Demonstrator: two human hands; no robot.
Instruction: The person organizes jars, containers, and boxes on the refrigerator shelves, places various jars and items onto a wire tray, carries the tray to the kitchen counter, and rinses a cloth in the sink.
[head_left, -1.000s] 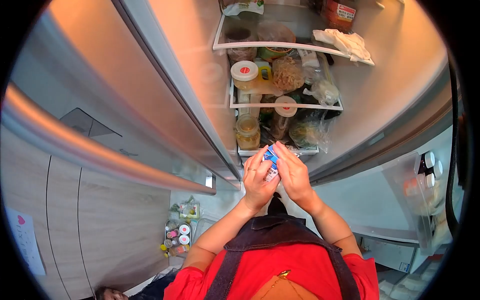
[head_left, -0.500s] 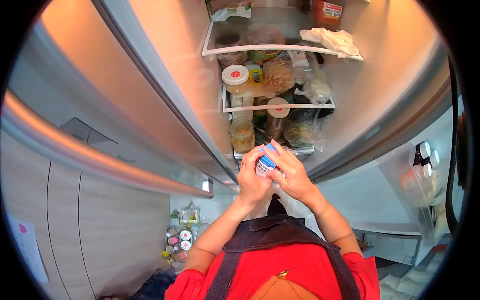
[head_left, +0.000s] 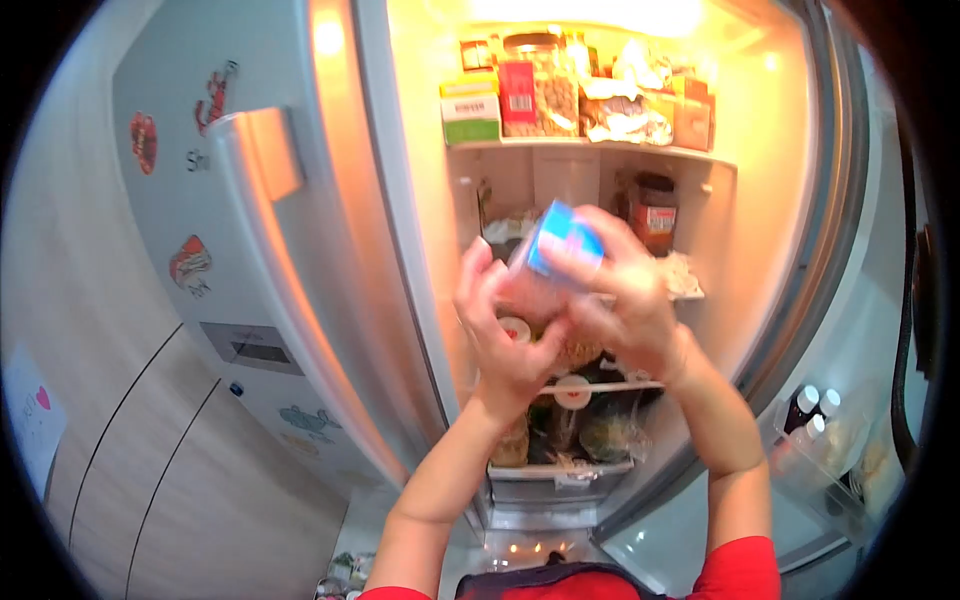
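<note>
In front of the open fridge, my right hand (head_left: 625, 290) is closed around a small blue-topped container (head_left: 566, 240), tilted and blurred by motion. My left hand (head_left: 505, 335) is just to its left, with fingers spread and curved and nothing in its grasp. Behind the hands, a jar with a white lid (head_left: 514, 330) is partly covered on the middle shelf. Below them, another white-lidded jar (head_left: 572, 392) stands beside a clear plastic bag (head_left: 615, 436).
The top shelf holds a large jar of nuts (head_left: 556, 95), a green and white box (head_left: 471, 118) and a foil bundle (head_left: 626, 117). A dark-lidded jar (head_left: 655, 212) stands at the right. The left fridge door (head_left: 250, 330) has a long handle; bottles (head_left: 815, 425) fill the right door rack.
The view has tipped up to show the upper shelves. Both hands have risen with the container; my left hand has come away from it and opened, leaving it in my right.
</note>
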